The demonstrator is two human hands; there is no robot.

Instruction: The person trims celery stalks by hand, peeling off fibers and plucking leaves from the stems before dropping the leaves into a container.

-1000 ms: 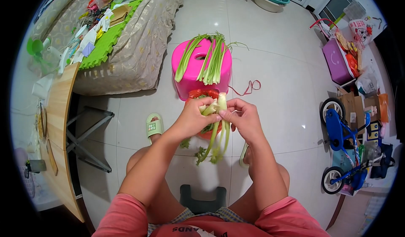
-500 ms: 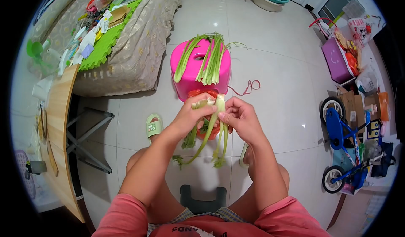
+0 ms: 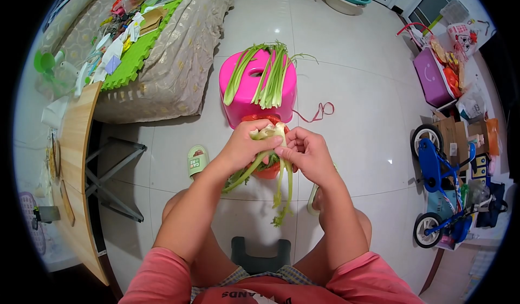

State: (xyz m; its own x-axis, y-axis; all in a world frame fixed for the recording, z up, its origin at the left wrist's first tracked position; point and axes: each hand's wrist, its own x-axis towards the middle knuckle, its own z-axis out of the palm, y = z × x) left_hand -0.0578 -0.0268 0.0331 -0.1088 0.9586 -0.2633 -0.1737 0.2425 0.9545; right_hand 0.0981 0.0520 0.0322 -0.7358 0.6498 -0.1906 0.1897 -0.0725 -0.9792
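Fingers of my left hand (image 3: 242, 146) are wrapped round a celery bunch (image 3: 250, 173), its pale root end up and its stalks hanging down. Close beside it, my right hand (image 3: 307, 151) pinches the celery at its right side, where thin stalks with leafy tips dangle. Under both hands is a red bag or container (image 3: 267, 173) with green leaves in it, mostly covered by the hands. Beyond, separate celery stalks (image 3: 275, 82) lie across the top of a pink stool (image 3: 241, 109).
A red string (image 3: 318, 113) lies on the floor right of the stool. At the left are a wooden tabletop (image 3: 76, 147) and a cloth-covered bed (image 3: 162, 82) with many items. A blue child's bicycle (image 3: 433, 179) and a purple bin (image 3: 432, 76) stand at the right.
The celery in my hands has turned and shifted; its left stalks now bend to the left, while the thin right ones hang lower. Both hands have stayed close together.
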